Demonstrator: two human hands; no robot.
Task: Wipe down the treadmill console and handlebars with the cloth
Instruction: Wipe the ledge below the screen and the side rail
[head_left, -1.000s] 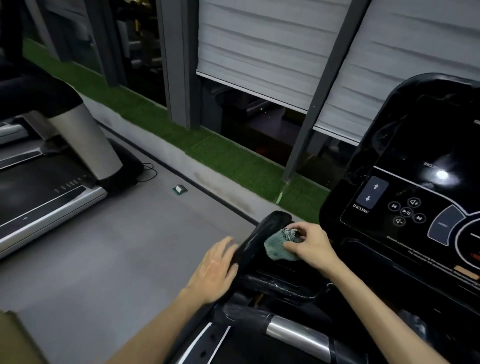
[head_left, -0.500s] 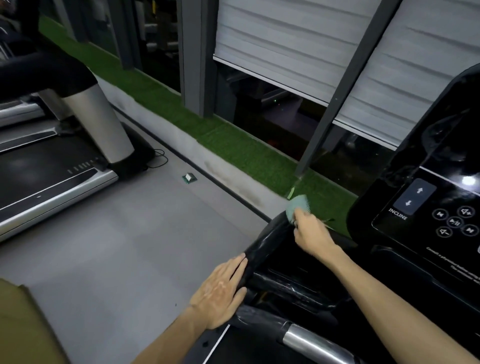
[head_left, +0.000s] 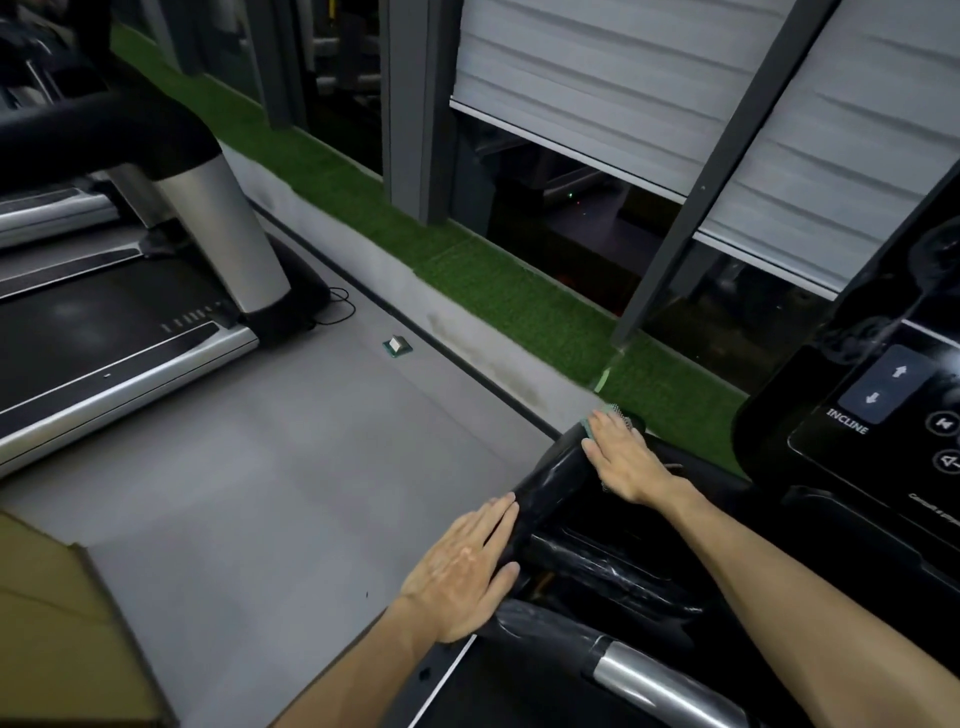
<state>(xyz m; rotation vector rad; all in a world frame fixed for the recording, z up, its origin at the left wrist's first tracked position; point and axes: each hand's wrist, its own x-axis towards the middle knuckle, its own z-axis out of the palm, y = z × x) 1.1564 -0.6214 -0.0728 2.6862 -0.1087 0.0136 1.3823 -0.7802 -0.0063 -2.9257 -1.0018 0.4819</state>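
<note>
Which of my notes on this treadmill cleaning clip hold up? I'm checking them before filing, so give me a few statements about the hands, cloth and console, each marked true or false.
1. The right hand presses the cloth onto the end of the handlebar. True.
2. The left hand holds the cloth. False: it lies flat against the handlebar's side, with no cloth.
3. The console has an INCLINE button with up and down arrows. True.
4. The cloth lies on the console. False: it sits under the right hand's fingers, on the handlebar.
5. A second treadmill stands to the left. True.
</note>
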